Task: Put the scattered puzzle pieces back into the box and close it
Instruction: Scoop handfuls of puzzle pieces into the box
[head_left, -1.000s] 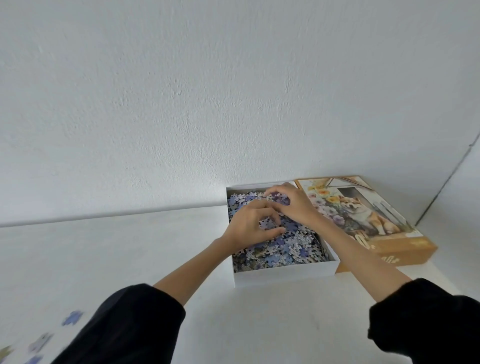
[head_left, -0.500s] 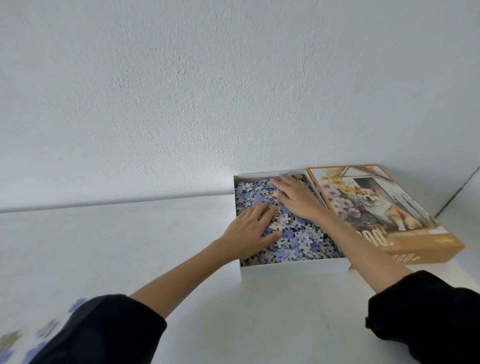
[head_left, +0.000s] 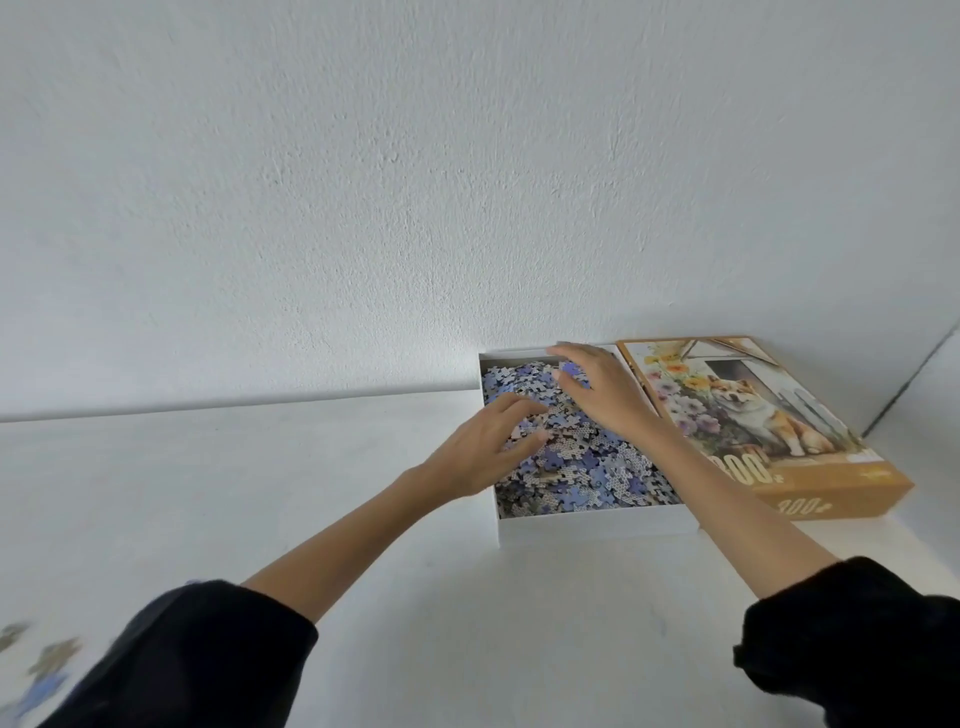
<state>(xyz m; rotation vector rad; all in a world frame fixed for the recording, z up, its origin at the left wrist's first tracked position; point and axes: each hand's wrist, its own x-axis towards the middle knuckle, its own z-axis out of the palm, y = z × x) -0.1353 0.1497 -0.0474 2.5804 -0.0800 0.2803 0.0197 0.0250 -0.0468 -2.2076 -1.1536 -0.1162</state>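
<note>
White worktop (head_left: 415, 597): a few loose puzzle pieces (head_left: 47, 670) lie blurred at the near left edge, well apart from the box (head_left: 587, 526). They are judged to be light, thin card, best swept together and then pinched. There is open room between them and the box. The left grip (head_left: 483, 447) rests with relaxed fingers on the pile (head_left: 597, 467) inside the box. The right grip (head_left: 597, 395) is spread over the pile's far side. The lid (head_left: 753, 426) lies on the right, touching the box, near the wall (head_left: 467, 182). It is best lifted by its long edges.
</note>
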